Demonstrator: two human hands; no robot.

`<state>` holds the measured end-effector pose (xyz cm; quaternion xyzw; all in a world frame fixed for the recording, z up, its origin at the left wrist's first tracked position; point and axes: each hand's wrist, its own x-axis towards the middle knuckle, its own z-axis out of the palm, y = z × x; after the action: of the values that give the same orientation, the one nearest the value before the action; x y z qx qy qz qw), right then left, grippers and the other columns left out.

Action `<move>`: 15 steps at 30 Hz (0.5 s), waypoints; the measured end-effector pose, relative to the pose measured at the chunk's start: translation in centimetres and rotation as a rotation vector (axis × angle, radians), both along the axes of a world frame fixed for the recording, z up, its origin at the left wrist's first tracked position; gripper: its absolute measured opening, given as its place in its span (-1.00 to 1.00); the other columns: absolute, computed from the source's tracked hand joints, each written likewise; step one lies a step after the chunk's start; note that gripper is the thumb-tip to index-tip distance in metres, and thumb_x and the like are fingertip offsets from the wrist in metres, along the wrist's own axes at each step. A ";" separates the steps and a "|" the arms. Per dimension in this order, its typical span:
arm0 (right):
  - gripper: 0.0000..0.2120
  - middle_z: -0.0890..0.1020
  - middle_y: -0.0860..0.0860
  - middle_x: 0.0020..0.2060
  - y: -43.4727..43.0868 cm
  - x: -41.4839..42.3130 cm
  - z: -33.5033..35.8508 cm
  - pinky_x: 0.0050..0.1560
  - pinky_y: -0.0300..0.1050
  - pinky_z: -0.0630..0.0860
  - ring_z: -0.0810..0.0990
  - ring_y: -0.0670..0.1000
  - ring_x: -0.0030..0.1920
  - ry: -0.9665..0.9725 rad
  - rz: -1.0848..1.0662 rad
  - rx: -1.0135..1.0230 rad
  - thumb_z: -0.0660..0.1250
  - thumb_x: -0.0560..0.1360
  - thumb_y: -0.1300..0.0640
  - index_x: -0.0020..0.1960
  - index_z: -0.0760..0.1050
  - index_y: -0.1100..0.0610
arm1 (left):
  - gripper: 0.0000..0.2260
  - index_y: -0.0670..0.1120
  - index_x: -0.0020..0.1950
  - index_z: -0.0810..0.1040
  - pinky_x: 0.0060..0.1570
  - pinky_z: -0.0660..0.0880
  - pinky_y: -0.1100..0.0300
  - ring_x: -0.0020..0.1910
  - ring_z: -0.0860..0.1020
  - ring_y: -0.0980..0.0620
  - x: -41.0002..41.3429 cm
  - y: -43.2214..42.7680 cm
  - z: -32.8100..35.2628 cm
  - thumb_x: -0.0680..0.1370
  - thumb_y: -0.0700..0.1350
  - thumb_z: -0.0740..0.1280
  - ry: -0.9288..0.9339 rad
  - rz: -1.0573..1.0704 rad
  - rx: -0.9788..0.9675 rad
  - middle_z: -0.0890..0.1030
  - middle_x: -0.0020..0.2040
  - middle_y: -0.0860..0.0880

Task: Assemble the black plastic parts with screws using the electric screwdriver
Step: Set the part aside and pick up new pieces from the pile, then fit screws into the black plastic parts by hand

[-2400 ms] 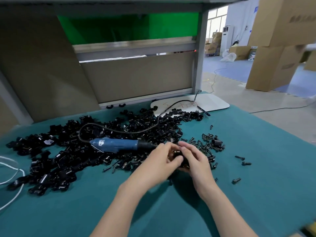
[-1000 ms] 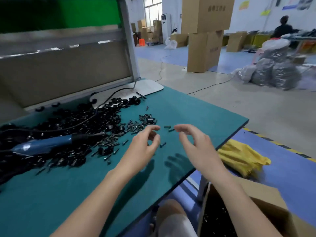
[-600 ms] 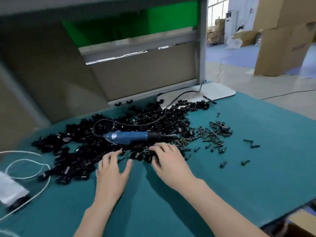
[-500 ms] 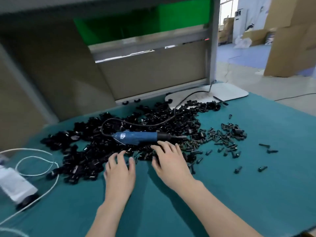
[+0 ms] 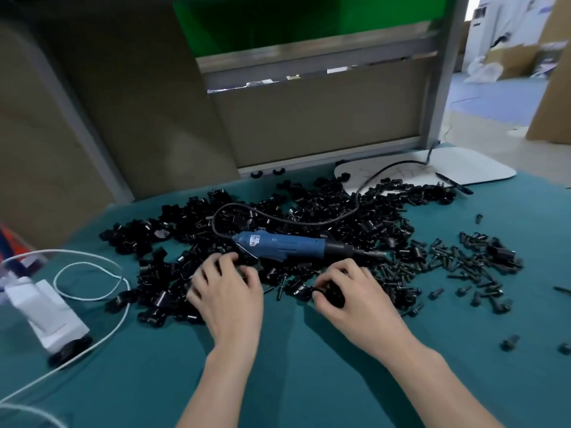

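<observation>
Black plastic part (image 5: 330, 294) pinched in right hand (image 5: 355, 299), left hand (image 5: 228, 293) spread open on the pile (image 5: 309, 211); looks like parts-picking, probably screws (image 5: 463, 267) next.

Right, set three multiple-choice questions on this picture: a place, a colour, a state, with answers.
1. Where does the blue electric screwdriver lie? A) on the heap of black plastic parts B) in a hand C) on the floor
2. The cloth table mat is: A) red B) teal C) yellow
3. The right hand is: A) flat B) curled round a small black plastic part C) pointing up
Answers: 1A, it rests across the heap; 2B, its bare cloth is teal; 3B, fingers pinch the part.
</observation>
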<state>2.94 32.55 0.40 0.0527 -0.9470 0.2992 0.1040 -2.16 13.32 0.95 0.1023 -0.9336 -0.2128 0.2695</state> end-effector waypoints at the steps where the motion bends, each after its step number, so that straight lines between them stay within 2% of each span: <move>1: -0.79 0.35 -0.31 0.11 0.0 0.0 -0.1 0.16 -0.16 0.39 0.35 -0.14 0.12 0.011 0.007 -0.012 0.21 0.61 -0.22 0.16 0.47 -0.19 | -0.67 -0.09 0.36 0.52 0.41 0.16 -0.24 0.45 0.29 -0.26 -0.3 -0.5 0.1 0.59 -0.09 0.29 0.011 0.051 -0.008 0.44 0.44 -0.19; 3: -0.83 0.37 -0.34 0.06 0.0 0.0 -0.1 0.15 -0.16 0.40 0.34 -0.16 0.10 0.028 0.018 -0.043 0.21 0.62 -0.20 0.15 0.47 -0.21 | -0.53 -0.07 0.53 0.35 0.50 -0.04 -0.28 0.57 0.12 -0.29 -1.0 -1.9 0.2 0.62 -0.03 0.23 -0.103 0.093 -0.044 0.27 0.57 -0.21; 4: -0.85 0.38 -0.35 0.05 0.0 -0.1 -0.1 0.15 -0.17 0.39 0.33 -0.17 0.11 0.033 0.020 -0.062 0.22 0.63 -0.18 0.15 0.47 -0.21 | -0.51 -0.04 0.57 0.29 0.51 -0.07 -0.27 0.58 0.09 -0.28 -1.4 -2.6 0.1 0.64 0.01 0.20 -0.167 0.099 -0.081 0.23 0.59 -0.21; 6: -0.90 0.39 -0.38 0.05 0.1 -0.2 0.0 0.15 -0.20 0.36 0.31 -0.20 0.13 0.032 0.024 -0.094 0.22 0.64 -0.16 0.13 0.46 -0.23 | -0.51 -0.02 0.57 0.29 0.51 -0.02 -0.26 0.56 0.18 -0.24 -1.8 -3.5 -0.2 0.66 0.08 0.14 -0.250 0.105 -0.172 0.31 0.56 -0.19; 10: -0.94 0.40 -0.39 0.05 -0.1 -0.2 0.0 0.13 -0.24 0.30 0.30 -0.24 0.15 0.023 0.032 -0.132 0.20 0.66 -0.11 0.10 0.42 -0.27 | -0.68 -0.09 0.34 0.50 0.45 0.14 -0.21 0.31 0.46 -0.23 -1.8 -3.3 -0.2 0.65 0.03 0.23 -0.179 0.091 -0.169 0.58 0.26 -0.19; 12: -0.93 0.41 -0.38 0.05 0.0 -0.1 0.0 0.13 -0.24 0.30 0.31 -0.22 0.15 0.028 0.033 -0.142 0.19 0.67 -0.10 0.10 0.42 -0.27 | -0.77 -0.10 0.23 0.52 0.43 0.19 -0.15 0.22 0.50 -0.22 -1.8 -3.4 -0.3 0.64 -0.02 0.27 -0.128 0.073 -0.120 0.61 0.15 -0.17; 15: -0.90 0.44 -0.37 0.06 0.0 -0.1 0.1 0.14 -0.24 0.30 0.31 -0.25 0.16 0.030 0.030 -0.151 0.18 0.68 -0.07 0.11 0.44 -0.26 | -0.82 -0.06 0.18 0.51 0.41 0.24 -0.08 0.19 0.50 -0.16 -1.7 -3.6 -0.2 0.64 -0.02 0.27 -0.068 0.002 -0.042 0.61 0.11 -0.10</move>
<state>2.83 32.52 0.46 0.0635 -0.9193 0.3703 0.1175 -3.84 9.76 0.74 0.1048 -0.9464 -0.1895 0.2398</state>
